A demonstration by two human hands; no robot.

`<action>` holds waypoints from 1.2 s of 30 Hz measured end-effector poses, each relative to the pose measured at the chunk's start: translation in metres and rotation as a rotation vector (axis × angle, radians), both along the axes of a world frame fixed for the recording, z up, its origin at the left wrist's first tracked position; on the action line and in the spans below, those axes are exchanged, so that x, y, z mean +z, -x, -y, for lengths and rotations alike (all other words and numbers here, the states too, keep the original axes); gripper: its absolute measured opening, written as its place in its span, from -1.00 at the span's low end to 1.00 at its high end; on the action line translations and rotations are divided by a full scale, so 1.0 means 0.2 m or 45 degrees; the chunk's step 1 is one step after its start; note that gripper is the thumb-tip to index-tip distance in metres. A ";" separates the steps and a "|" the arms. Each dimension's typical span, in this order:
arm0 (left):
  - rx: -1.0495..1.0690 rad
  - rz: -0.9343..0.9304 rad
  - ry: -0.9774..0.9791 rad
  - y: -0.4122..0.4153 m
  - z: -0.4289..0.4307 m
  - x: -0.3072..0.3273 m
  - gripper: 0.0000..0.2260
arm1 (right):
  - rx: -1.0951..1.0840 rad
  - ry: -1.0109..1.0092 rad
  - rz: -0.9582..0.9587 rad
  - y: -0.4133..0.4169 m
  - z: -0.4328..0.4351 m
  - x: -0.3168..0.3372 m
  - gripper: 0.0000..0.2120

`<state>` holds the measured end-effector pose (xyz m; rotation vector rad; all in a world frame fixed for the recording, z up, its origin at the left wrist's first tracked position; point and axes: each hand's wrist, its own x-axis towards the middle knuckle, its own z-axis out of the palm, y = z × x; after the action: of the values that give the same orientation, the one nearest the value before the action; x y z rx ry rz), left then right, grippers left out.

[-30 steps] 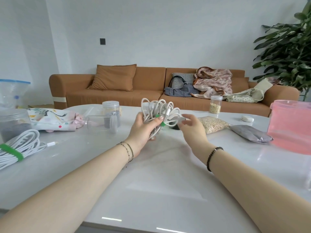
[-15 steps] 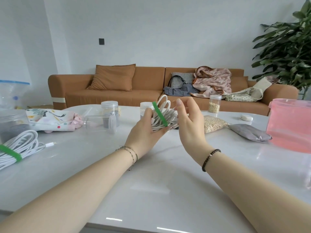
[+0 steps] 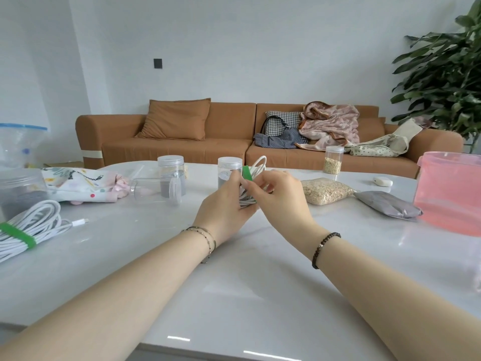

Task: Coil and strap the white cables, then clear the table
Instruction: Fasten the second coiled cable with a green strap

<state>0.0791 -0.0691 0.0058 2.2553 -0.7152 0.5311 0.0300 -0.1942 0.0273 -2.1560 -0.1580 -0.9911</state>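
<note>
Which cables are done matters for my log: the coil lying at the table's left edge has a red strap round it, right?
Not quite: the head view shows that coil bound by a green strap, not a red one. The rest holds.

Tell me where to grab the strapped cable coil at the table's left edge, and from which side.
Grip the strapped coil at its green strap, coming from above with fingers across the bundle. The strap cinches the loops there, so they should lift together; the plug end trails loose to the right.
</note>
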 end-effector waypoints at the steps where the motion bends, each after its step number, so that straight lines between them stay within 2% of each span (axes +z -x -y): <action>1: 0.006 -0.006 -0.003 -0.01 0.00 0.00 -0.66 | 0.039 -0.034 0.017 0.01 -0.01 0.00 -0.69; 4: 0.030 -0.048 0.011 -0.05 -0.02 -0.02 -0.68 | 0.192 -0.130 0.015 0.03 -0.03 0.02 -0.70; 7: 0.036 -0.099 0.127 -0.08 -0.04 -0.03 -0.67 | 0.255 -0.023 -0.064 0.03 -0.05 -0.01 -0.74; 11: 0.044 -0.165 0.143 -0.09 -0.04 -0.03 -0.62 | 0.185 -0.086 -0.138 0.00 -0.03 -0.04 -0.78; 13: 0.060 -0.174 0.119 -0.09 -0.04 -0.02 -0.60 | 0.140 -0.140 -0.041 -0.01 -0.02 -0.03 -0.75; 17: 0.056 -0.187 0.102 -0.07 -0.03 -0.01 -0.61 | 0.031 0.094 0.156 -0.03 0.03 -0.02 -0.81; 20: 0.037 -0.181 0.096 -0.07 -0.03 -0.02 -0.61 | 0.205 0.326 0.174 -0.04 0.06 -0.02 -0.84; 22: 0.010 -0.206 0.102 -0.06 -0.03 -0.01 -0.59 | 0.285 0.467 0.095 -0.05 0.08 -0.04 -0.89; 25: -0.015 -0.233 0.153 -0.03 -0.04 0.00 -0.46 | 0.365 0.467 -0.052 -0.06 0.09 -0.06 -0.87; 27: -0.036 -0.232 0.192 -0.03 -0.04 0.00 -0.47 | 0.374 0.447 -0.083 -0.05 0.09 -0.06 -0.80; 32: -0.080 -0.202 0.196 -0.04 -0.02 -0.01 -0.63 | 0.368 0.499 0.012 -0.05 0.07 -0.05 -0.89; 36: -0.109 -0.223 0.155 -0.03 -0.02 -0.01 -0.51 | 0.291 0.531 0.060 -0.05 0.06 -0.05 -0.89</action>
<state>0.0847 -0.0652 0.0040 2.1166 -0.6687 0.3221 0.0392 -0.2061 0.0178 -2.4160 -0.6701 -0.9364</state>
